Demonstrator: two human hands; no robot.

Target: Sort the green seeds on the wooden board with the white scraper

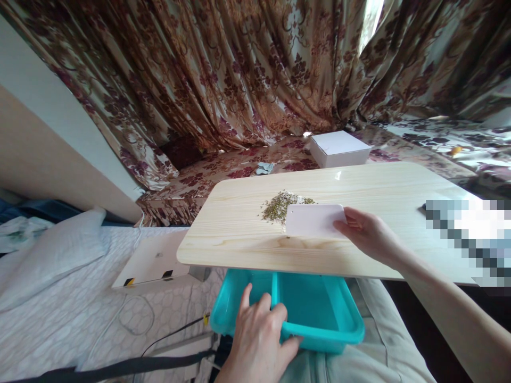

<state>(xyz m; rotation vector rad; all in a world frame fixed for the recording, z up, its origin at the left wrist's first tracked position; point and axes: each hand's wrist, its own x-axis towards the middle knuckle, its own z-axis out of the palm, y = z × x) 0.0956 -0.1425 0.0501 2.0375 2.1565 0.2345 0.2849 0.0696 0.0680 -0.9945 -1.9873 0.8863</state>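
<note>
My right hand (365, 233) grips a white flat scraper (313, 220) by its right edge, holding it on the light wooden board (247, 242). The scraper's far edge touches a small heap of greenish-brown dried seeds or herbs (279, 205) with some white powder behind it. Below the board's near edge sits a turquoise plastic tray (315, 306) with a divider, resting on my lap. My left hand (259, 332) clasps the tray's near rim, fingers curled over the edge and the divider.
A white box (339, 149) stands beyond the board on patterned cloth, with heavy floral curtains (239, 69) behind. A white flat device (154, 263) and cables lie on the quilted bed (80, 314) at left, beside a pillow (48, 250). A blurred patch covers the board's right end.
</note>
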